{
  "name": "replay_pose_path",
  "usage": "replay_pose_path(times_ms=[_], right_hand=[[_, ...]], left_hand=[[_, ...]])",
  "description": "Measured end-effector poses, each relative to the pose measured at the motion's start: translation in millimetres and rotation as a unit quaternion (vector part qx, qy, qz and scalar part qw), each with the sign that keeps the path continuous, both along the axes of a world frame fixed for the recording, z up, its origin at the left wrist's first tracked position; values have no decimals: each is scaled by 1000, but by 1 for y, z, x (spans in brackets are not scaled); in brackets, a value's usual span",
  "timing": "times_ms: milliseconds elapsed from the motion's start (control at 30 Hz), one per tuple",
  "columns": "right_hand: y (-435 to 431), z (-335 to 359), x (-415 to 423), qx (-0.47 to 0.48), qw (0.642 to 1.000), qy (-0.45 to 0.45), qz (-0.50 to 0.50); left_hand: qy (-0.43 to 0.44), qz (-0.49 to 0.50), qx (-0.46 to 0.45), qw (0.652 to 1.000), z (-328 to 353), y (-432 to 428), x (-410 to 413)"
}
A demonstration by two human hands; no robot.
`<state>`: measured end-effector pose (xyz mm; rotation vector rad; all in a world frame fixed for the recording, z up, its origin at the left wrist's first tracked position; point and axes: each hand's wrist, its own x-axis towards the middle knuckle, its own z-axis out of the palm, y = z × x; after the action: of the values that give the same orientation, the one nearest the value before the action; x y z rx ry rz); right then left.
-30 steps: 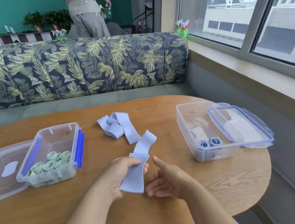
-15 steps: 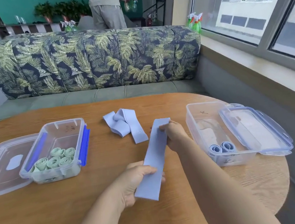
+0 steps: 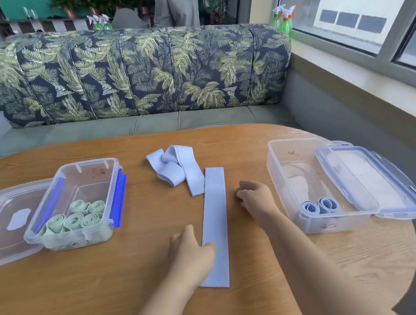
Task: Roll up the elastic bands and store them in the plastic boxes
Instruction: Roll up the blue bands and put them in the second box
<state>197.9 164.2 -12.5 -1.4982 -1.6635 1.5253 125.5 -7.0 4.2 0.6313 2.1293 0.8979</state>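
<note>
Wood-grain table (image 3: 87, 290) fills the foreground, with a leaf-print sofa (image 3: 125, 73) and a window behind it. One blue elastic band (image 3: 216, 221) lies flat and straight on the wood, running away from the person, most likely laid out this way so it can be rolled from one end. The left hand (image 3: 191, 253) rests at the band's near left edge, fingers fairly straight and touching the fabric, seemingly to pin it down; it grips nothing. The right hand (image 3: 255, 196) sits just right of the band's far half with fingers loosely curled, holding nothing and clear of the fabric. Just beyond and left of the band's far end lies a loose heap of blue bands (image 3: 174, 166), not yet rolled. Well to the band's right stands the open right box (image 3: 291, 140) with two blue rolls (image 3: 319, 206) inside, probably where this one belongs. Well to its left, the left box (image 3: 84, 163) holds green rolls (image 3: 75, 219). Half a second earlier the band was held at both ends, the right hand pinching its far end and the left gripping the near one. Now it lies on the table, the right hand has let go, and the left only touches it.
</note>
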Motion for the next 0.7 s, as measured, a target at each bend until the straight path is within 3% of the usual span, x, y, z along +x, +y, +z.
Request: replay_pose_path(times_ms=[100, 300, 567, 700], right_hand=[[-22, -5, 16, 19, 1000, 7, 2], [-64, -11, 42, 77, 996, -26, -19], [-94, -20, 60, 81, 996, 7, 21], [-95, -19, 72, 95, 995, 38, -1]], left_hand=[[8, 6, 18, 1000, -6, -5, 0], [-142, 50, 78, 985, -16, 10, 17], [-118, 49, 118, 985, -24, 4, 16], [-25, 23, 154, 987, -26, -16, 14]])
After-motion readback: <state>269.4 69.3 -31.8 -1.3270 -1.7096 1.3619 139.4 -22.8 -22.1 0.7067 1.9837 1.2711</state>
